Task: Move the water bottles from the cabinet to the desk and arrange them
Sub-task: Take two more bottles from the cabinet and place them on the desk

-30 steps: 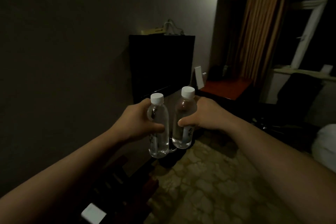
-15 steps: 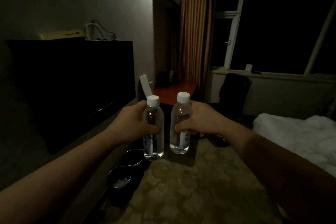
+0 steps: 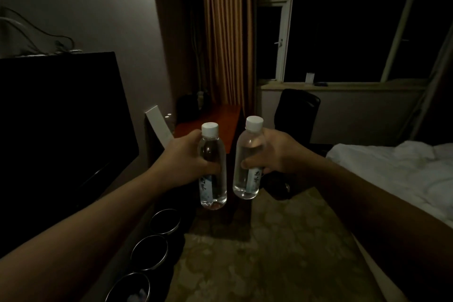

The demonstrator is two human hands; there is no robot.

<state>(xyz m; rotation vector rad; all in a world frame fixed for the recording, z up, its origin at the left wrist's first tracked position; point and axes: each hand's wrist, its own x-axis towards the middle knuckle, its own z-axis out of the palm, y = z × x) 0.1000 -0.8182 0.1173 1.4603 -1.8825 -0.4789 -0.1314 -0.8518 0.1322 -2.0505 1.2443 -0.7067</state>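
I hold two clear water bottles with white caps upright in front of me. My left hand (image 3: 181, 159) grips the left water bottle (image 3: 212, 191) around its middle. My right hand (image 3: 279, 154) grips the right water bottle (image 3: 247, 154) the same way. The two bottles are side by side, a small gap apart, in mid-air. Straight behind them, against the far wall by the curtain, stands the reddish wooden desk (image 3: 220, 117), with dark items at its back.
A black TV screen (image 3: 61, 117) fills the left. Three round bins (image 3: 149, 251) line the floor below it. A black chair (image 3: 297, 113) stands by the window, a white bed (image 3: 397, 171) at right. Patterned carpet (image 3: 269, 265) runs between.
The view has swung right and moved forward: the TV has slid left, and the desk, window and bed have come closer. Both hands keep the bottles in the same grip.
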